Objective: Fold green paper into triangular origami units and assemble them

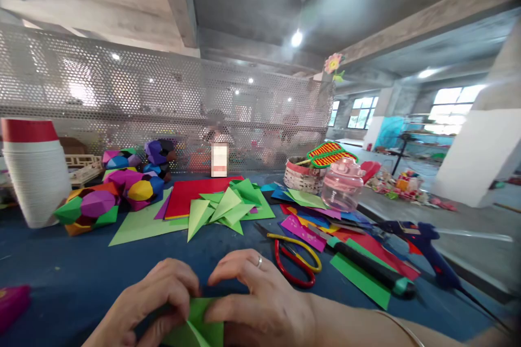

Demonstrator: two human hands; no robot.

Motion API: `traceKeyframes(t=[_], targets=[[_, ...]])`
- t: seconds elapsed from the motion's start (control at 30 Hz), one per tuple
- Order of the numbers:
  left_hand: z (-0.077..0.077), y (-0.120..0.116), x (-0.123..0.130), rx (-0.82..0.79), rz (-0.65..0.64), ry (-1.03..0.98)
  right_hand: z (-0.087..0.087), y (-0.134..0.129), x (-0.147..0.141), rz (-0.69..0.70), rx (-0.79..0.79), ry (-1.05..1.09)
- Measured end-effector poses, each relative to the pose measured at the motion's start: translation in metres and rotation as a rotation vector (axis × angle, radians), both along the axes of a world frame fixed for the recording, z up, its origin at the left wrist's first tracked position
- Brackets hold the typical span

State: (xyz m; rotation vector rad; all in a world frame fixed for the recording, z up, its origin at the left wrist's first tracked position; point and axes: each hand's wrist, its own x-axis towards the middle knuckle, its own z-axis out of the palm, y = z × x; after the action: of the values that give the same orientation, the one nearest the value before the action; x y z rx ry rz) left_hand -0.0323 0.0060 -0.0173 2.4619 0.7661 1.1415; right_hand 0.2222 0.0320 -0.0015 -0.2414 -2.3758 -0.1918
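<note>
A partly folded piece of green paper lies at the front edge of the view between my hands. My left hand pinches its left side, fingers curled over it. On its right side presses my right hand, thumb and fingers bent around the paper; a ring is on one finger. The paper's lower part is cut off by the frame. Beyond my hands lies a heap of folded light-green paper pieces. Scissors with red and yellow handles rest just past my right hand.
A box cutter and a blue glue gun lie right. Behind stand a pink bottle and a basket. Stacked paper cups and colourful paper balls stand left. Red sheets lie mid-table before a perforated screen.
</note>
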Motion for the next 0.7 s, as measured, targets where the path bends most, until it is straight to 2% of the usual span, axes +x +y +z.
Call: traceKeyframes(t=[0.1, 0.17, 0.5, 0.7], targets=[[0.0, -0.006, 0.003, 0.05, 0.128, -0.032, 0.001, -0.002, 0.0, -0.005, -0.008, 0.015], [0.002, -0.007, 0.003, 0.105, 0.17, -0.039, 0.004, -0.003, 0.001, 0.024, 0.015, 0.041], [0.012, -0.007, -0.004, 0.237, 0.097, -0.038, 0.011, 0.0, 0.012, -0.012, 0.113, 0.033], [0.009, -0.006, -0.005, 0.164, 0.112, 0.036, 0.013, -0.001, 0.015, 0.013, 0.049, -0.027]])
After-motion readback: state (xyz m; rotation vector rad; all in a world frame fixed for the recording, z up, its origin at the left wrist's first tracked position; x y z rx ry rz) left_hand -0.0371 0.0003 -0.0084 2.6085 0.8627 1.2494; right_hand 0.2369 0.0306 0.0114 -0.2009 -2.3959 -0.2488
